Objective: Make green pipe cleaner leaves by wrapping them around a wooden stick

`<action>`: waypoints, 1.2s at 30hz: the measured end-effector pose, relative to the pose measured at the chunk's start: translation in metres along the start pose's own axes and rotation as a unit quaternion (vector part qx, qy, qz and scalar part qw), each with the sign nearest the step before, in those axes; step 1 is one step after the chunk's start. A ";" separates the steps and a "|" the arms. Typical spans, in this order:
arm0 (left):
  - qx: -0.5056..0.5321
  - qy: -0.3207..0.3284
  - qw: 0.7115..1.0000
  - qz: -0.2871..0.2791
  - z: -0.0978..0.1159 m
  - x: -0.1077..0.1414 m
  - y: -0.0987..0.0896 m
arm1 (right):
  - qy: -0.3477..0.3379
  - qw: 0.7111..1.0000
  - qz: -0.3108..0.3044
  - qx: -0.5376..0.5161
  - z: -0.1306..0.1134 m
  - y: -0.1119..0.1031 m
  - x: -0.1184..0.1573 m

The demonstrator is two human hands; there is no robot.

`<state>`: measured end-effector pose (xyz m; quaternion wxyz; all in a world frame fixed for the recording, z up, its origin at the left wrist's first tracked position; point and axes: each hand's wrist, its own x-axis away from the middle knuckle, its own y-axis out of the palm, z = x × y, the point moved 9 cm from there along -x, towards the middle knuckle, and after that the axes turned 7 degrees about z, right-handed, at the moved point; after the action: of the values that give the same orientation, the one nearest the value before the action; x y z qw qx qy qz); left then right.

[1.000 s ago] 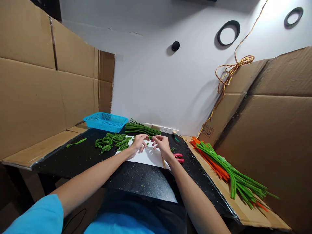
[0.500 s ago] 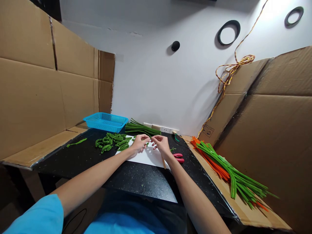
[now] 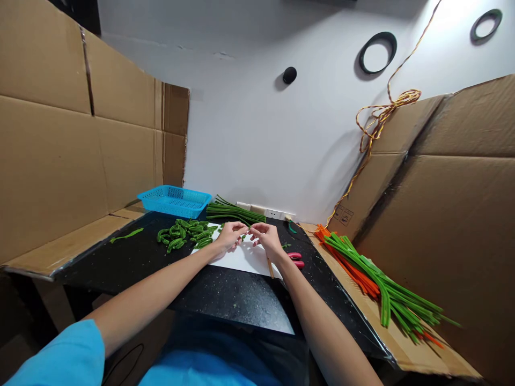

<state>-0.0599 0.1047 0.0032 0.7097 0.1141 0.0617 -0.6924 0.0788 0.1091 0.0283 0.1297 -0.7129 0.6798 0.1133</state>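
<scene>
My left hand (image 3: 232,236) and my right hand (image 3: 264,237) meet over a white sheet (image 3: 241,260), fingertips pinched close together. Between them shows a little of a dark green pipe cleaner (image 3: 244,237), mostly hidden by the fingers. Left of the sheet, partly on it, lies a pile of bent green pipe cleaners (image 3: 177,235). A thin wooden stick (image 3: 270,267) lies by my right wrist. Just beyond that wrist are red handles (image 3: 296,260), seemingly of pliers, their other end hidden by my arm.
Straight dark green pipe cleaners (image 3: 235,212) lie at the back beside a blue plastic basket (image 3: 175,206). Light green stems (image 3: 386,279) and orange stems (image 3: 354,268) rest on cardboard at right. A flat green strip (image 3: 126,235) lies left on the black table (image 3: 237,297).
</scene>
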 end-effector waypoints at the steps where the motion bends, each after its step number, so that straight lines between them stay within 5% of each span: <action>1: 0.002 0.000 1.000 -0.001 -0.001 -0.001 0.000 | -0.001 1.000 -0.003 0.003 0.000 0.000 0.000; 17: -0.025 -0.028 0.999 -0.026 -0.009 -0.002 0.001 | -0.030 0.997 -0.029 0.063 0.006 0.004 -0.005; 26: 0.013 -0.071 0.996 -0.056 -0.007 0.001 0.001 | -0.247 0.933 -0.013 0.263 -0.037 0.012 0.014; 31: 0.080 -0.099 0.990 -0.062 0.004 0.004 -0.001 | -0.298 0.910 -0.010 0.286 -0.042 0.016 0.019; 36: 0.164 -0.197 0.965 -0.061 -0.003 0.006 -0.004 | -0.321 0.901 -0.006 0.292 -0.052 0.021 0.024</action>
<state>-0.0631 0.0997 -0.0017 0.6359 0.0864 -0.1871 -0.7437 0.0584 0.0682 0.0682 0.5437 -0.5719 0.5999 0.1319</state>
